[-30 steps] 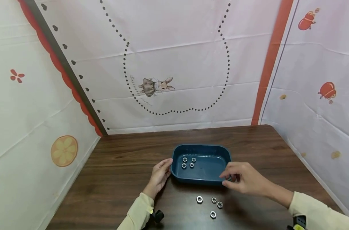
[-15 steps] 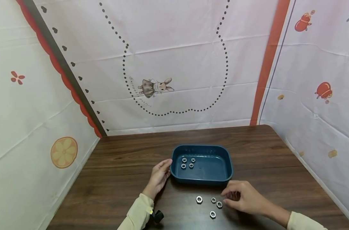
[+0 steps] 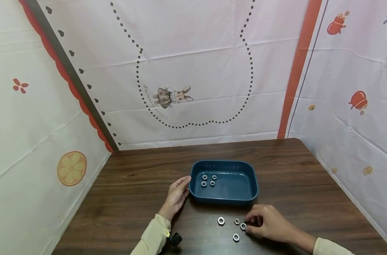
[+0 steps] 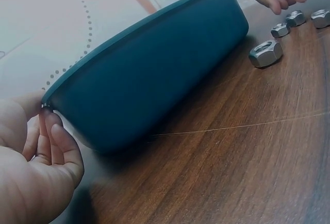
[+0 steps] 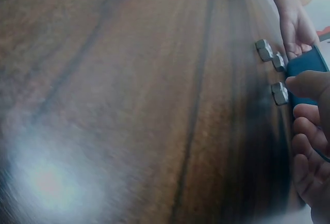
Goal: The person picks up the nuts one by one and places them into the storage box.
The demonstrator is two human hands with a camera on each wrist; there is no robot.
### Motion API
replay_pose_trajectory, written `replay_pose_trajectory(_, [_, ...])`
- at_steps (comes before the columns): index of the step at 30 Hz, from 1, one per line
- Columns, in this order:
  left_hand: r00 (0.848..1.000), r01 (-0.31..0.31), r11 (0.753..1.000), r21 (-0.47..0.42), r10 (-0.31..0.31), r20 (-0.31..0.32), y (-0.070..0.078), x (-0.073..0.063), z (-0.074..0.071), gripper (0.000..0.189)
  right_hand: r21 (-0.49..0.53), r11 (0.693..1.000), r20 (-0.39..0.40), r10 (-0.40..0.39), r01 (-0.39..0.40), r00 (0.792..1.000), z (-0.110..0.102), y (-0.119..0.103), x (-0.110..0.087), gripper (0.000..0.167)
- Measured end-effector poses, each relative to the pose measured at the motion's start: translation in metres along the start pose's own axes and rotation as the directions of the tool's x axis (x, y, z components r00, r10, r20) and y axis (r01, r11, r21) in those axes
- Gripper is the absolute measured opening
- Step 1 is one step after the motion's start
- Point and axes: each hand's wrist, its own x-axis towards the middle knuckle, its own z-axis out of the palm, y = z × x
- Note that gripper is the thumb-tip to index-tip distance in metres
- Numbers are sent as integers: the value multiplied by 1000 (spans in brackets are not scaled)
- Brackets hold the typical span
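Observation:
My left hand (image 3: pixel 175 196) pinches the left edge of a deep blue rectangular tray (image 3: pixel 224 201), thumb at the rim and fingers below it, as the left wrist view (image 4: pixel 41 157) also shows. Several steel hex nuts lie inside the tray's left half, one being this small nut (image 3: pixel 212 183). My right hand (image 3: pixel 269 223) is low over the table in front of the tray, thumb and fingers bent and apart. Its thumb tip is right beside a hex nut (image 3: pixel 243 226) on the table; whether they touch I cannot tell.
Around that nut lie other hex nuts: a small one (image 3: pixel 237 221), a larger one (image 3: pixel 221 221) to the left and another (image 3: pixel 236 237) nearer me. Everything stands on a dark wooden table (image 3: pixel 142 170). Printed white cloth (image 3: pixel 196 71) hangs behind and at both sides.
My right hand has moved from the tray's front right corner down toward me, to the nuts on the table. My left hand and the tray have stayed in place.

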Motion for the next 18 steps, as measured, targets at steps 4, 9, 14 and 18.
replay_pose_trajectory(4, [1000, 2, 1000, -6, -1, 3, -1, 0, 0, 19, -58, 998, -16, 28, -29, 999, 5, 0, -2, 17])
replay_pose_trajectory(9, [1000, 2, 1000, -6, -2, 2, -1, 0, 0, 23, -111, 992, -36, 63, -67, 997, 11, -3, -4, 21])
replay_pose_trajectory(14, [1000, -4, 1000, -3, 4, 2, -1, -1, 1, 22, -151, 988, -79, 6, -17, 997, 17, -1, -4, 19])
replay_pose_trajectory(18, [1000, -5, 1000, -8, 5, 5, 0, 0, 0, 22, -168, 986, -106, -39, 21, 994, 20, -1, -3, 19])
